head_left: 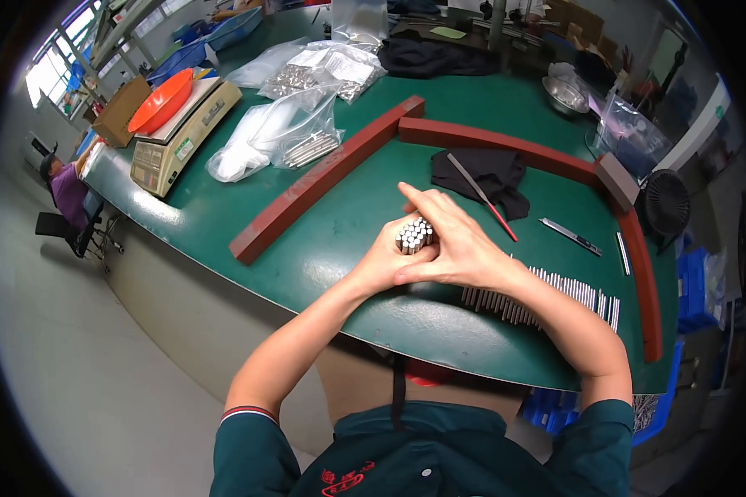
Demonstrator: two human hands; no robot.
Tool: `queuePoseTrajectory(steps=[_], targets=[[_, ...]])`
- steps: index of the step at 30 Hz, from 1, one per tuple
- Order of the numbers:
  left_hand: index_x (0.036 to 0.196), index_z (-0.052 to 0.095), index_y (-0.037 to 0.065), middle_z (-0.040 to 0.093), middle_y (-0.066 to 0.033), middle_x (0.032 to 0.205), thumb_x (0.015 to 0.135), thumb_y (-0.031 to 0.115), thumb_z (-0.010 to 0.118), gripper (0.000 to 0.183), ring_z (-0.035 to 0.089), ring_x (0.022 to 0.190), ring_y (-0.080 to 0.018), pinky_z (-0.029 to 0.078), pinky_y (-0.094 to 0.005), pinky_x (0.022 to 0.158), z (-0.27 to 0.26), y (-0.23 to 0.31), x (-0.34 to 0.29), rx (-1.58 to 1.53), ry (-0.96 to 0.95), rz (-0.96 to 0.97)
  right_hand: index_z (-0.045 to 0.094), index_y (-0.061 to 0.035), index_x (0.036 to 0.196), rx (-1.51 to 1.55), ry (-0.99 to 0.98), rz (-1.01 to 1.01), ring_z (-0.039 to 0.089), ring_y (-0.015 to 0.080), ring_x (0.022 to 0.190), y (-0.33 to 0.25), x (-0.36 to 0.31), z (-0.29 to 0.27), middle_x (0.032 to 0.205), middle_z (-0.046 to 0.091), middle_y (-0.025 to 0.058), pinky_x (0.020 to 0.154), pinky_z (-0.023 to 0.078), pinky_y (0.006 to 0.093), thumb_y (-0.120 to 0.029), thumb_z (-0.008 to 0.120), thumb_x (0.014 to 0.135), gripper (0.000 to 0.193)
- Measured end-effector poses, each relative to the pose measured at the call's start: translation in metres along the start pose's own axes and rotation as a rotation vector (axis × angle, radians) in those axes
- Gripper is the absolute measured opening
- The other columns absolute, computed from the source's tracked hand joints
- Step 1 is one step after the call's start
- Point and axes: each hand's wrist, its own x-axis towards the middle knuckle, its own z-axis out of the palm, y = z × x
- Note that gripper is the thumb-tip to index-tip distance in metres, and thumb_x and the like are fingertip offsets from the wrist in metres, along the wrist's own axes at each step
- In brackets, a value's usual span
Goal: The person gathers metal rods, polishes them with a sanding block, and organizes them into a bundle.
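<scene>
Both hands wrap around a bundle of shiny metal pins [414, 236], whose round ends face up between the fingers. My left hand [381, 258] grips the bundle from the left side. My right hand [464, 244] curves around it from the right, its fingers reaching across the far side and its thumb across the near side. Beneath and beyond my right forearm, a long row of loose metal pins [568, 290] lies side by side on the green table [340, 286]. Part of that row is hidden by the forearm.
Red-brown bars [331, 178] frame the work area. Inside lie a black cloth [493, 178], a red-handled file [493, 207], a utility knife [570, 236] and a few separate pins [622, 253]. Bagged metal parts [311, 147], a scale [182, 137] with an orange bowl [162, 101] and a fan [666, 203] stand around.
</scene>
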Motion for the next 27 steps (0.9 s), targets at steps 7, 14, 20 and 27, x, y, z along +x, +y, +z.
queuePoseTrajectory(steps=[7,14,20,27], targets=[[0.09,0.048,0.001,0.052,-0.0031,0.08,0.063,0.0,0.058,0.029,0.051,0.074,-0.0111,0.044,-0.0248,0.065,-0.007,-0.003,-0.005,0.266,-0.006,0.001,0.046,-0.0017,0.117,0.431,0.083,0.056,0.048,0.0244,0.103,0.014,0.014,0.029,0.114,0.049,0.0161,0.091,0.036,0.0351,-0.027,0.071,0.065,0.063],[0.097,0.047,0.001,0.049,-0.004,0.091,0.065,0.0,0.059,0.034,0.05,0.085,-0.0127,0.044,-0.0255,0.071,-0.011,-0.001,-0.009,0.208,0.042,-0.012,0.061,-0.0031,0.096,0.689,0.049,0.046,0.047,0.0231,0.105,0.01,0.019,0.026,0.105,0.057,0.0125,0.09,0.036,0.0357,-0.013,0.064,0.072,0.026],[0.103,0.048,0.003,0.05,-0.0046,0.1,0.061,-0.002,0.064,0.045,0.05,0.095,-0.0145,0.044,-0.0279,0.08,-0.006,0.008,-0.01,-0.006,0.046,-0.124,0.064,-0.0029,0.083,0.655,0.148,0.007,0.043,0.0236,0.111,0.003,0.018,0.028,0.094,0.062,0.0102,0.091,0.036,0.0395,-0.009,0.06,0.073,0.012],[0.091,0.051,0.001,0.054,-0.0065,0.076,0.065,0.004,0.065,0.029,0.056,0.074,-0.0159,0.047,-0.0268,0.066,0.0,0.033,0.011,-0.171,-0.107,-0.244,0.059,0.0044,0.077,0.884,0.181,0.291,0.048,0.0245,0.107,0.003,0.027,0.002,0.084,0.063,0.016,0.084,0.042,0.0353,-0.014,0.054,0.079,0.019]])
